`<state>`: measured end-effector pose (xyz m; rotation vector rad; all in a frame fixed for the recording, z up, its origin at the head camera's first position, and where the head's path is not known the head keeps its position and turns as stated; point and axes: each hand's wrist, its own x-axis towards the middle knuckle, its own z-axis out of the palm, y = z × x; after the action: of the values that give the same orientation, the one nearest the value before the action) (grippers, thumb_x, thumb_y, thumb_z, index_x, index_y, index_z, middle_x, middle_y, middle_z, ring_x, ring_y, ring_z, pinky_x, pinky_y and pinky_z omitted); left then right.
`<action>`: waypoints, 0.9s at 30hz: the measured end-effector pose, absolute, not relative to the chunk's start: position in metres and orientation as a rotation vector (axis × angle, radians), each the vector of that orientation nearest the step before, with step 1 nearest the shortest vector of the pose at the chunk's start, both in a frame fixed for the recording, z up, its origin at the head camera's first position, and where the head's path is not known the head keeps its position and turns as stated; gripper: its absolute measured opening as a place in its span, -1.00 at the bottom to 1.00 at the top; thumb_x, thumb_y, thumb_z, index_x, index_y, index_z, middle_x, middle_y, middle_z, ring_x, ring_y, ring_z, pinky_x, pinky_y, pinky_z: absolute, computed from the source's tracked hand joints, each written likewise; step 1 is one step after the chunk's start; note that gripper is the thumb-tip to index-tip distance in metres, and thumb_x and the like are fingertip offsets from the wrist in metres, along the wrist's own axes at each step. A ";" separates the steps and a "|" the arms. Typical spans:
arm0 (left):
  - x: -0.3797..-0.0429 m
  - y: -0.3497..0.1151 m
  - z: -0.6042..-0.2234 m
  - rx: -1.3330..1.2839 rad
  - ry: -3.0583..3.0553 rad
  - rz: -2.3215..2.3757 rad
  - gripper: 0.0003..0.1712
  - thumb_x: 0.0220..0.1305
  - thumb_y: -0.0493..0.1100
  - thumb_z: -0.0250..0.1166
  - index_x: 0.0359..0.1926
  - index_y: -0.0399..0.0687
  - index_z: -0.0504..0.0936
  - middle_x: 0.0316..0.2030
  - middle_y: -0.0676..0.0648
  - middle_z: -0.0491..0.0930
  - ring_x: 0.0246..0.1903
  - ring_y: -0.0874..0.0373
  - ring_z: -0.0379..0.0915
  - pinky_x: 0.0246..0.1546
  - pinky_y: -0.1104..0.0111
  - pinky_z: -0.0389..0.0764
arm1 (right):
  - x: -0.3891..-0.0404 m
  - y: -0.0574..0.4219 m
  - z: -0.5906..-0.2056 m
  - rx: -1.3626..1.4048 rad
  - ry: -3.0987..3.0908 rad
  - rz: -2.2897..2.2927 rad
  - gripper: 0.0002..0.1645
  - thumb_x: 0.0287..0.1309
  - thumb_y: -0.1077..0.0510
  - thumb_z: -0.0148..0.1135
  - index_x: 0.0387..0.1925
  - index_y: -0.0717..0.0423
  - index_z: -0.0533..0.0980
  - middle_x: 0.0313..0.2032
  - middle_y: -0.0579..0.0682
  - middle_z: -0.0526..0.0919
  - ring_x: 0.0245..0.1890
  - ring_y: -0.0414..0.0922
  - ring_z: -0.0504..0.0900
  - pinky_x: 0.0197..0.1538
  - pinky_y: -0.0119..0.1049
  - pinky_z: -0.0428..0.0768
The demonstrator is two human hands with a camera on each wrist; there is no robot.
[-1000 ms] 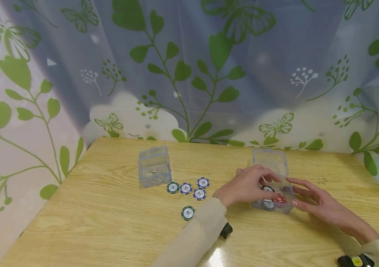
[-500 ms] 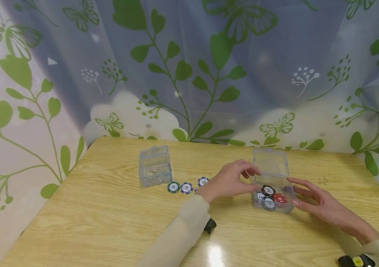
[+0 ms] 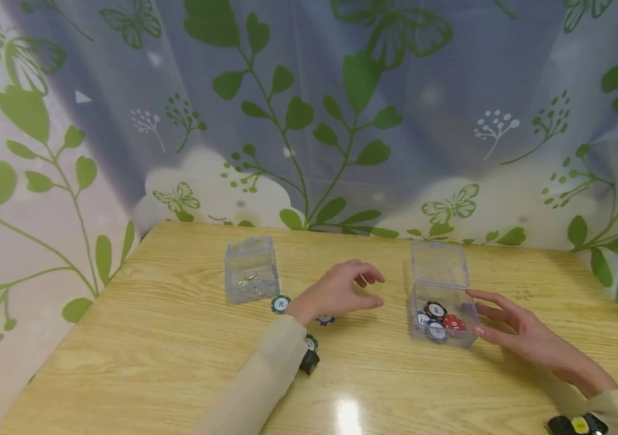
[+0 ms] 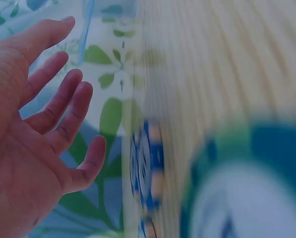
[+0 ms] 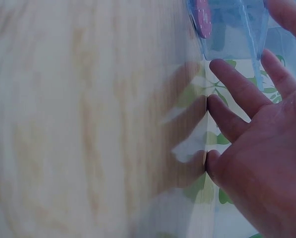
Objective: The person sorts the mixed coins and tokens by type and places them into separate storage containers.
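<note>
My left hand (image 3: 338,292) hovers over the middle of the table with loosely bent fingers and nothing in them. Beneath it and its wrist lie poker chips, partly hidden: a blue chip (image 3: 326,319), a green chip (image 3: 310,344) and another green chip (image 3: 280,304). In the left wrist view, blue chips (image 4: 150,163) stand out beyond the fingers, and a green chip (image 4: 227,198) looms blurred up close. At the right, my right hand (image 3: 526,331) touches the side of a clear plastic box (image 3: 469,338) with its lid up. Inside lie several chips, among them a red chip (image 3: 454,325).
A second clear box (image 3: 251,297), lid raised, stands at the left with several shiny coin-like discs (image 3: 251,275) in it. Behind the wooden table (image 3: 140,362) hangs a leaf-patterned curtain (image 3: 309,121).
My left hand has drawn out of the right box and moved left over the loose chips, leaving the chips in that box uncovered. My right hand has stayed at the box's side.
</note>
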<state>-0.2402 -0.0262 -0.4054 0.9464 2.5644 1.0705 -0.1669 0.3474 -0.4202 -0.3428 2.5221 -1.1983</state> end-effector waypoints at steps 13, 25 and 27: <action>-0.253 -0.083 -0.414 0.779 2.579 1.184 -0.53 0.34 0.04 0.40 0.20 -0.01 0.63 0.17 -0.03 0.61 0.08 0.10 0.55 0.12 0.21 0.59 | -0.167 0.347 -0.420 -0.340 2.537 -1.181 -0.18 0.52 0.00 0.12 0.63 -0.08 0.00 0.53 0.43 0.12 0.46 0.49 0.14 -0.03 -0.42 0.59; -0.255 -0.114 -0.411 0.645 2.629 1.117 -0.53 0.31 0.02 0.43 0.17 -0.02 0.64 0.11 -0.06 0.66 0.06 0.05 0.60 0.13 0.13 0.61 | -0.167 0.346 -0.421 -0.327 2.514 -1.204 -0.19 0.53 0.01 0.11 0.62 -0.05 0.00 0.54 0.41 0.10 0.47 0.50 0.12 -0.01 -0.40 0.59; -0.254 -0.113 -0.409 0.643 2.645 1.061 -0.53 0.30 0.03 0.43 0.18 -0.01 0.64 0.12 -0.06 0.64 0.07 0.05 0.59 0.14 0.13 0.60 | -0.167 0.347 -0.421 -0.332 2.518 -1.206 -0.19 0.53 0.02 0.11 0.62 -0.04 0.00 0.54 0.41 0.11 0.47 0.49 0.12 -0.02 -0.43 0.59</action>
<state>-0.2538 -0.1133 -0.4091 0.6426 2.6447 1.0606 -0.1665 0.3465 -0.4206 -0.3321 2.5182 -1.2057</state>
